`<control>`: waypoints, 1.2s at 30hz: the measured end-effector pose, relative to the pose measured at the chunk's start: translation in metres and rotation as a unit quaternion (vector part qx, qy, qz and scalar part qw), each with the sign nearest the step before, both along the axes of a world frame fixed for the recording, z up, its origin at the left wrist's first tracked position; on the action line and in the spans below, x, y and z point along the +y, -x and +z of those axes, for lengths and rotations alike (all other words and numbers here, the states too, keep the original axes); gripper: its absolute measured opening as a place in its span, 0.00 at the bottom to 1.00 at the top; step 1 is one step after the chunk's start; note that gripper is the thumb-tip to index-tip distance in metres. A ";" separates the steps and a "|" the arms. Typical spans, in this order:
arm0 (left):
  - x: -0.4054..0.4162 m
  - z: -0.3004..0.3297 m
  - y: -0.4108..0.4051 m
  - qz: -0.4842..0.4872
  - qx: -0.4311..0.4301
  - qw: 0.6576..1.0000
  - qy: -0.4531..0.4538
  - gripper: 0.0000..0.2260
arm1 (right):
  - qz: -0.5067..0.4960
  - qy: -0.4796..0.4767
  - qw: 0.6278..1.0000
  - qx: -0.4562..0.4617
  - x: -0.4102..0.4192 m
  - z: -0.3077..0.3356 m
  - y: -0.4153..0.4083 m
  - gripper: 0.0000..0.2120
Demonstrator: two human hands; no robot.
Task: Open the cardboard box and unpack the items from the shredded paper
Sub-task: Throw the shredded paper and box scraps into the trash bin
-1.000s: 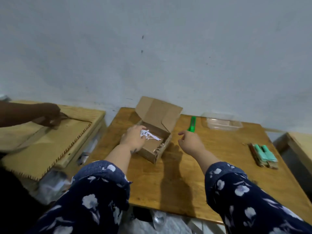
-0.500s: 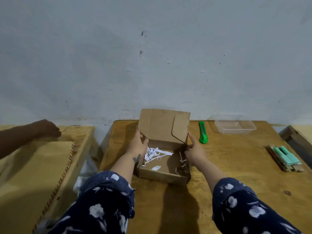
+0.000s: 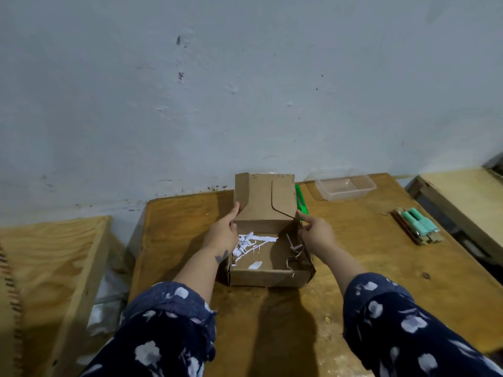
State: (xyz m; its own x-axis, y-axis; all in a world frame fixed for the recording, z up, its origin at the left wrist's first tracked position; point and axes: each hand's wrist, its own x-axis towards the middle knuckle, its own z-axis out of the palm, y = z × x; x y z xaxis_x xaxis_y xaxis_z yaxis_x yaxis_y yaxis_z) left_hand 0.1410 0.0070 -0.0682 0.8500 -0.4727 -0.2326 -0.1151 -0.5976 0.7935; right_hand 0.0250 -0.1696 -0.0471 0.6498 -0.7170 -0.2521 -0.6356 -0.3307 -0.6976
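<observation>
A small brown cardboard box stands on the wooden table, its lid raised upright at the back. A few strips of white shredded paper lie inside on the bare bottom; no other item shows in it. My left hand holds the box's left wall, thumb up against the lid's left flap. My right hand grips the right wall, forefinger pointing up at the lid's right flap.
Behind the lid lies a green utility knife. A clear plastic container stands at the back by the wall. Mint-green pieces on wooden blocks lie at the right. A second wooden table stands to the left.
The box has been turned square to me and both hands have closed on its sides. The view has tipped down. The other person's arm at the left is out of view.
</observation>
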 end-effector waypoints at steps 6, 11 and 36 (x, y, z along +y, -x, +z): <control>-0.055 0.023 0.032 -0.057 -0.021 0.998 0.015 0.25 | -0.051 0.015 0.998 -0.014 -0.044 0.016 0.057 0.24; -0.133 0.042 0.100 -0.142 -0.045 0.989 0.016 0.25 | -0.132 0.031 0.991 -0.020 -0.098 0.030 0.143 0.24; -0.391 -0.119 0.553 -0.475 0.028 0.866 -0.153 0.21 | -0.409 -0.086 0.903 0.102 -0.218 -0.122 0.657 0.21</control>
